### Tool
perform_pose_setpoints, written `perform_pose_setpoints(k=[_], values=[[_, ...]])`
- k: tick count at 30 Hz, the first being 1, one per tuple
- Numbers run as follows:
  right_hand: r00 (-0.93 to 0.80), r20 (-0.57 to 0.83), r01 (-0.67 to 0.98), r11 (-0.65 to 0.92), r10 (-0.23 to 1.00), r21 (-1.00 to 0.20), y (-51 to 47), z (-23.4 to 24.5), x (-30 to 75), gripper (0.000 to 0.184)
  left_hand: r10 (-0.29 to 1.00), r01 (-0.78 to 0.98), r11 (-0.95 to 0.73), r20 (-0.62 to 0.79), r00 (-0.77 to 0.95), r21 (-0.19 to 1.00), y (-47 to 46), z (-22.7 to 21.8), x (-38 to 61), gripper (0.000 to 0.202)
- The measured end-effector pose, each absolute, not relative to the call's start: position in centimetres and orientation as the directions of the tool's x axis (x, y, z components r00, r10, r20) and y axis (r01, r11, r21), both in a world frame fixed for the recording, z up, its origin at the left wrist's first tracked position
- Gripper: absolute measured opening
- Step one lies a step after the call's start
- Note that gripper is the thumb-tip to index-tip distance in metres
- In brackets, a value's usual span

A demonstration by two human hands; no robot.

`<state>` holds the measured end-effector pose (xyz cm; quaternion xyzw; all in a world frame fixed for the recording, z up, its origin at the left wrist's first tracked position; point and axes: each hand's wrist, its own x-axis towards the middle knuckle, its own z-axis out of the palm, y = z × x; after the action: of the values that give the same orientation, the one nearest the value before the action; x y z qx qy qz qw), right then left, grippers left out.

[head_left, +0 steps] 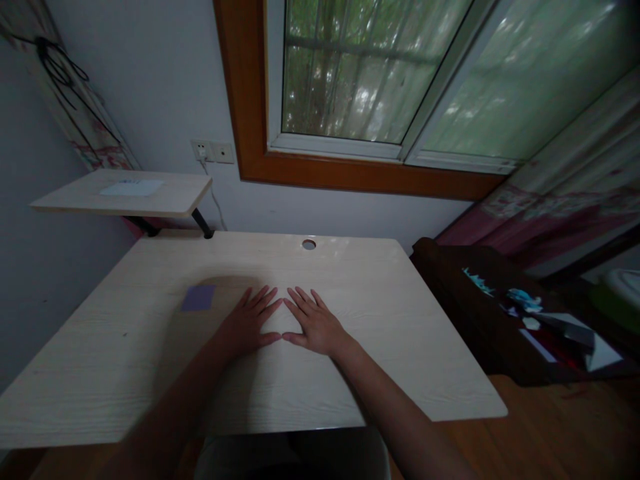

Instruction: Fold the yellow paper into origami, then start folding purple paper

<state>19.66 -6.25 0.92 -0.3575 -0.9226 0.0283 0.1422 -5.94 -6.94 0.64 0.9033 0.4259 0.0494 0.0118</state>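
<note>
Both hands lie palm down on the pale wood-grain desk (pixel 380 293), near its middle. My left hand (pixel 247 327) has its fingers spread and holds nothing. My right hand (pixel 314 323) mirrors it, also spread and without anything in it. The thumb tips meet or nearly meet, and the index fingertips are very close together. Just left of my left hand a purple square of paper (pixel 199 298) rests flat on the desk, partly in shadow.
A raised shelf (pixel 175 200) with a white sheet (pixel 133 187) stands at the desk's back left. A round cable hole (pixel 309 245) sits near the back edge. To the right, a dark low cabinet (pixel 450 320) carries papers and small blue pieces. Behind is a window (pixel 345 73).
</note>
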Motion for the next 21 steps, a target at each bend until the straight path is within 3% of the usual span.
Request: perform_pose_setpoints(k=[21], values=[[-0.701,0.241,0.655,0.739,0.672,-0.156,-6.36,1.04,19.67,0.085,0.774,0.771,-0.633,0.075,0.629,0.066,-6.93,0.56,-5.91,0.08]])
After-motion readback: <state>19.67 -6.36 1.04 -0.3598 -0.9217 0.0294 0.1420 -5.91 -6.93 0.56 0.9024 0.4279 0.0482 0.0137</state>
